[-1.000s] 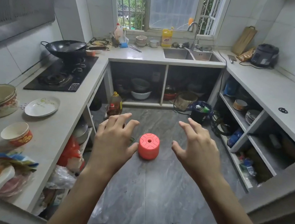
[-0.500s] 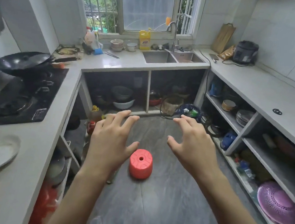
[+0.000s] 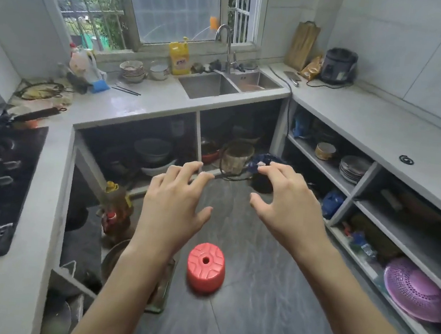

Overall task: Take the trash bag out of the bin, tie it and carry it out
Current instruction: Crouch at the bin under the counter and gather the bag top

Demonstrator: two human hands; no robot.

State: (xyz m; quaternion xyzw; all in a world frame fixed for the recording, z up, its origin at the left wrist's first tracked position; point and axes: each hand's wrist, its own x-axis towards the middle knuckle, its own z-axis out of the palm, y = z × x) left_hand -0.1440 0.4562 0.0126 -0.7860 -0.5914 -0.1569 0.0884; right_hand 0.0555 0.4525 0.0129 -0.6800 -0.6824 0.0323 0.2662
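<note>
The dark bin point(image 3: 261, 178), lined with its trash bag point(image 3: 258, 163), is seen on the floor at the far corner, partly hidden behind the right hand point(image 3: 288, 205). Nothing is held: the right hand and the left hand point(image 3: 177, 206) are outstretched with fingers spread. The bag is judged not yet lifted, tied or carried.

The right hand point(image 3: 290, 203) covers most of the bin point(image 3: 260, 184) at 12 o'clock; its contents are unclear. Frame edge crops the purple colander point(image 3: 418, 291) at 4 o'clock.
</note>
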